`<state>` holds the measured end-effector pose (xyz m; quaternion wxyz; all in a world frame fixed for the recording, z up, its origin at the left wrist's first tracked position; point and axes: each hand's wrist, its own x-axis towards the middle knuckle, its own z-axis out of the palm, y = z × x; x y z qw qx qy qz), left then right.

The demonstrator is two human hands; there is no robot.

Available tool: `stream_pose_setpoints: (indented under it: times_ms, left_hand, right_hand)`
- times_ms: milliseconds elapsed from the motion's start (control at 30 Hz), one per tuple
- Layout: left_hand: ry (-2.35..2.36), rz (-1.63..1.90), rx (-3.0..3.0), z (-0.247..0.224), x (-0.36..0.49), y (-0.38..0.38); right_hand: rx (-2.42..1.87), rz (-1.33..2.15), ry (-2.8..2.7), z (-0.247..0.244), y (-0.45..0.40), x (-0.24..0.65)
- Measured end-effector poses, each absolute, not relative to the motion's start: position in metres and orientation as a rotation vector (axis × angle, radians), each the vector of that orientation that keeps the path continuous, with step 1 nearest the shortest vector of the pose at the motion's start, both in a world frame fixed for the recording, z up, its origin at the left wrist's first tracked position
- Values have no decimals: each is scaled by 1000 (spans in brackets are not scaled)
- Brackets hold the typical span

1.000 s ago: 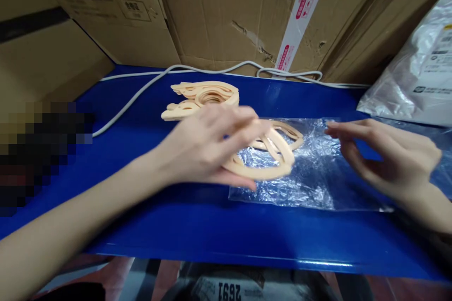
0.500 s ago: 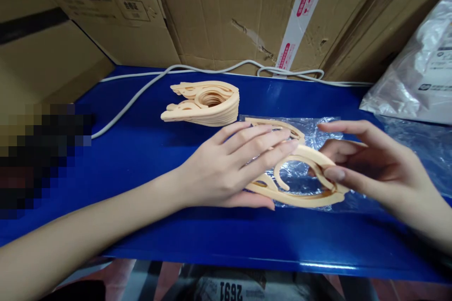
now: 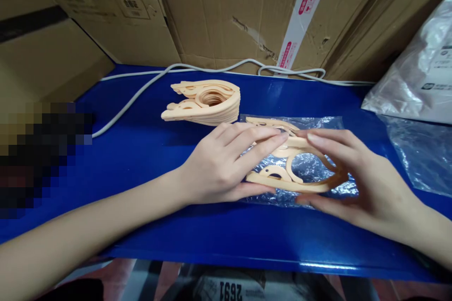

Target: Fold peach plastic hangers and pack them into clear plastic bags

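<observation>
Left hand [image 3: 219, 164] in, fingers half bent over left end of beige folding hanger [image 3: 294, 185], thumb underneath, hold on it. Right hand [image 3: 370, 178] opposite, fingers and thumb parted widely round right end, hanger gripped between. Hanger sits up front, above clear plastic bag [image 3: 326, 124] on blue table [image 3: 158, 225]. Second hanger [image 3: 263, 122] lies just behind, partly hidden. Hanger stack [image 3: 228, 109] stands farther back, left of bag, white cable [image 3: 136, 97] beyond.
</observation>
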<state>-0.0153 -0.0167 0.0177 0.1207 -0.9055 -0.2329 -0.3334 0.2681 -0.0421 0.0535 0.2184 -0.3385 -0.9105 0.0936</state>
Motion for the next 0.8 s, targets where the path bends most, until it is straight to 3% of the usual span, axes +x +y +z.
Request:
stream_pose_setpoints:
  times_ms: [567, 800]
  left_hand:
    - [-801, -1195, -2811, 13, -8, -19]
    - [-790, -970, -2986, 10, -18, -7]
  right_hand:
    - [-940, -267, -2668, 66, -41, 270]
    - [-1211, -269, -2672, 85, -12, 332]
